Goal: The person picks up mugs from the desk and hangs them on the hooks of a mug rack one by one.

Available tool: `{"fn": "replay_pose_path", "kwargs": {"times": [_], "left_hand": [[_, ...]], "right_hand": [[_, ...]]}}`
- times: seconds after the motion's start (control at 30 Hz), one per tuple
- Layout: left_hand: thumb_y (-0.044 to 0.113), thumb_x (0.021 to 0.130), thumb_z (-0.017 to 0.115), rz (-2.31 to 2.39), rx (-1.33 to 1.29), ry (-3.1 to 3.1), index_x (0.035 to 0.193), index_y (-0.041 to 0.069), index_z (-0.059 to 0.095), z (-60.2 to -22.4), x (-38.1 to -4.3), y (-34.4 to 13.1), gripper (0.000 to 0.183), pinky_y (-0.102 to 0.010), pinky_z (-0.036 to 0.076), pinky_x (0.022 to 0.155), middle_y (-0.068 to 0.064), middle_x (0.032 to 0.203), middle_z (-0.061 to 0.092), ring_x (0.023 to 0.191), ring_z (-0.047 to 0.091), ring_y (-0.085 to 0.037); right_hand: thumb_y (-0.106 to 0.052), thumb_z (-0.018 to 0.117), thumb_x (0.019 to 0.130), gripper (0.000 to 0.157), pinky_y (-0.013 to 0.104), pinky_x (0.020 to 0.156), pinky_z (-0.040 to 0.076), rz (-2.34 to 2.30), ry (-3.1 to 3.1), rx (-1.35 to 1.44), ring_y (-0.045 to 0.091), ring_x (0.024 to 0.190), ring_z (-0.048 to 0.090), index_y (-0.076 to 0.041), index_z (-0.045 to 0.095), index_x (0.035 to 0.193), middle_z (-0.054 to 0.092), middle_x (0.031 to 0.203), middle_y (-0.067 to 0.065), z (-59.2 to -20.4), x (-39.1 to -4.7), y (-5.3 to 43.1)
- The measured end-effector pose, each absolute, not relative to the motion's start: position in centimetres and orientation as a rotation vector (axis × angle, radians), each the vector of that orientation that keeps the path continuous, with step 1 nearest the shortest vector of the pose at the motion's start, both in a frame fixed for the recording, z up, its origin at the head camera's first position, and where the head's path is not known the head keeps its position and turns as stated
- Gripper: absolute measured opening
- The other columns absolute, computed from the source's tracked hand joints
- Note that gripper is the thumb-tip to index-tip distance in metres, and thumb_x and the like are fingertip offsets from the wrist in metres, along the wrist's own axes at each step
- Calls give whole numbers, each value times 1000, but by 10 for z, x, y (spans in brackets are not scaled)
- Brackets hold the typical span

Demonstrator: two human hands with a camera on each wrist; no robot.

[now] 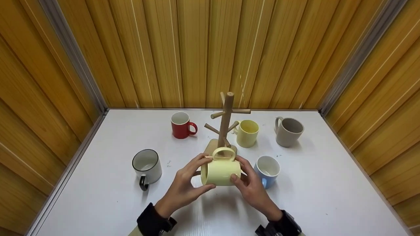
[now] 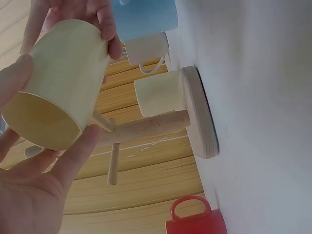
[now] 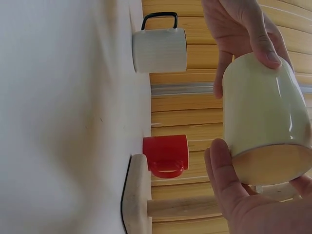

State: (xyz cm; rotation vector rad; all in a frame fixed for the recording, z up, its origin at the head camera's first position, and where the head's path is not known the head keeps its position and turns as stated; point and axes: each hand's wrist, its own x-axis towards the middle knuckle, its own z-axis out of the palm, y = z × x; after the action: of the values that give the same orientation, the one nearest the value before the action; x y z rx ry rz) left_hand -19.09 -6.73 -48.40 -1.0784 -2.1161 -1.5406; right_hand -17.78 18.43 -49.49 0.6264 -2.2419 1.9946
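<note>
Both hands hold a pale yellow mug [image 1: 222, 172] on its side above the table, in front of a wooden mug tree [image 1: 225, 121]. Its mouth faces left and its handle points away from me, towards the tree. My left hand [image 1: 184, 185] grips the mug at the mouth end, fingers on the far side and thumb below. At the base end, my right hand [image 1: 253, 188] grips it with the thumb on the near side. In the left wrist view, the mug's open mouth [image 2: 41, 122] shows an empty inside. Pegs stick out from the tree's post; the mug hides part of its base.
A red mug [image 1: 180, 127] stands behind left, a white mug with black handle [image 1: 151, 168] at left. Right of the tree are another yellow mug [image 1: 247, 137], a grey mug [image 1: 287, 136] and a blue mug [image 1: 269, 178]. Wood-look walls [image 1: 190, 52] enclose the white table [image 1: 108, 196].
</note>
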Motion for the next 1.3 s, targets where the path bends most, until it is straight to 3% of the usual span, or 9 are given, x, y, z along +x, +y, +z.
{"fn": "replay_pose_path", "kwargs": {"times": [0.33,0.7,1.0,1.3], "left_hand": [[19,83,88,-1500,-1083,-2057,145,13,54,-485,-193,-66,71,-31,60,85,-8,146,53,128,59,-27],[19,83,88,-1527,-1079,-2066,144,13,56,-489,-199,-65,69,-32,61,82,-8,145,56,128,59,-28],[16,81,89,-1531,-1083,-2069,144,12,56,-489,-205,-63,71,-35,61,82,-15,146,55,131,56,-34],[18,84,87,-1500,-1101,-2100,144,10,55,-491,-214,-62,68,-32,61,82,-13,145,56,129,58,-31]], "right_hand": [[-4,59,103,59,35,94,56,2004,-2228,663,37,119,63,-11,34,156,44,153,22,-492,-177,187],[-16,69,100,68,34,93,56,1904,-2334,596,29,117,62,-11,34,158,50,147,16,-492,-178,186],[-10,69,99,72,31,97,54,1980,-2289,578,33,125,58,-6,30,159,45,149,20,-496,-179,185],[-12,67,100,73,33,98,54,1979,-2294,533,38,127,56,-4,27,160,40,154,24,-500,-181,182]]}}
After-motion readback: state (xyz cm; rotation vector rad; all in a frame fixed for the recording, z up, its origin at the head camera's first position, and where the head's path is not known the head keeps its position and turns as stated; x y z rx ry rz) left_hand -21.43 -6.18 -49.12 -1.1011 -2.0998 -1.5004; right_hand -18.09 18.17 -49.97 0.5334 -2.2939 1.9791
